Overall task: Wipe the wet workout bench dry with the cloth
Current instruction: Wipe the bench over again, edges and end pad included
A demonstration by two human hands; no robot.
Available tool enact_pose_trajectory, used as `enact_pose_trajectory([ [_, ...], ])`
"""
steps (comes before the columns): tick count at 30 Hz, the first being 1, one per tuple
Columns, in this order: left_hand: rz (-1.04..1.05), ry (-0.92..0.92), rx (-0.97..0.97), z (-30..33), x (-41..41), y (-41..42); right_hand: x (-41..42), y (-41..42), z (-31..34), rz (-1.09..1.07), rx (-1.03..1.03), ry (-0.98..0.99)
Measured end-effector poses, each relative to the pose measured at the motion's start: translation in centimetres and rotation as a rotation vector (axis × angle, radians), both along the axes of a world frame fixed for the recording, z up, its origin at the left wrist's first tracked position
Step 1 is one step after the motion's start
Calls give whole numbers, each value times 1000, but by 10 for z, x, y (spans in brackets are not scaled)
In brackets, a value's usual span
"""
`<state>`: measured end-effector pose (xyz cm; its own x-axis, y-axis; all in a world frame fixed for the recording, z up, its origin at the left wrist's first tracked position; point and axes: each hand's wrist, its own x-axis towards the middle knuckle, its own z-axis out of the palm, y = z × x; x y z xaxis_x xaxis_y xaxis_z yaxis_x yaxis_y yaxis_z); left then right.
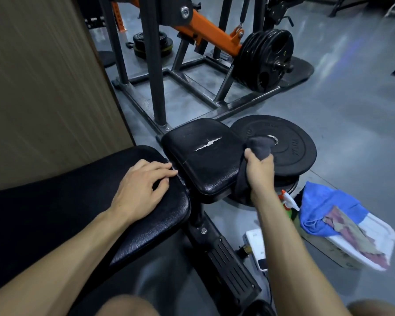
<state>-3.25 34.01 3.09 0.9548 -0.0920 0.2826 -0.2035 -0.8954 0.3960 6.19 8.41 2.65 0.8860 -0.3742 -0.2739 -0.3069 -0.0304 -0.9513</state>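
The workout bench has a long black back pad [55, 206] and a smaller black seat pad [201, 156] with a white tear across its top. My left hand [139, 185] rests flat on the end of the back pad, fingers reaching the gap between the pads. My right hand [259, 171] grips a dark grey cloth [259, 145] at the seat pad's right edge. One end of the cloth bunches above my fist and the other hangs down below it beside the pad.
Stacked black weight plates [283, 151] lie on the floor right of the seat. A spray bottle [289, 199] and a box with blue and pink rags [342, 215] sit at lower right. An orange-and-black plate-loaded machine [203, 42] stands ahead. A tan wall [43, 87] is on the left.
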Motion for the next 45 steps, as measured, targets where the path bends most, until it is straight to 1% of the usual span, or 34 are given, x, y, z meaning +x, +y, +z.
enact_pose_trajectory([
  [4, 6, 6, -15, -1, 1, 0, -27, 0, -2, 125, -173, -82],
  [6, 15, 10, -22, -2, 1, 0, -38, 1, -10, 197, -223, -125],
  [7, 21, 9, -27, -2, 2, 0, -36, -3, -8, 231, -240, -112],
  [10, 35, 17, -32, -3, 4, -1, 0, -20, -1, 348, -329, -56],
  [12, 47, 23, -33, -3, 5, -1, 31, -29, 8, 476, -450, 1],
  [14, 62, 27, -22, -3, 5, -2, 56, -29, 21, 624, -495, 32],
  [17, 67, 37, 1, -4, 5, -3, 92, -7, 47, 766, -573, 78],
  [20, 66, 36, -4, -3, 5, -3, 118, 20, 52, 803, -589, 91],
  [22, 65, 29, -12, -2, 4, -3, 124, 23, 46, 801, -651, 63],
  [26, 69, 14, -19, -2, 4, -4, 99, -6, 40, 804, -812, 51],
  [29, 61, -2, -33, -1, 5, -3, 89, -28, 34, 862, -848, 68],
  [31, 67, -5, -38, -1, 5, -3, 99, -20, 37, 879, -876, 83],
  [33, 65, 4, -38, 0, 5, -3, 121, 4, 42, 887, -925, 100],
  [35, 68, 15, -46, 1, 5, -3, 144, 35, 47, 916, -911, 57],
  [37, 77, 21, -41, 1, 5, -3, 164, 56, 46, 947, -842, -8],
  [40, 77, 37, -39, 2, 5, -3, 165, 50, 43, 986, -780, -23],
  [42, 80, 42, -50, 2, 5, -3, 148, 26, 44, 944, -661, -24],
  [45, 86, 47, -53, 3, 5, -4, 125, -3, 33, 809, -401, 56],
])
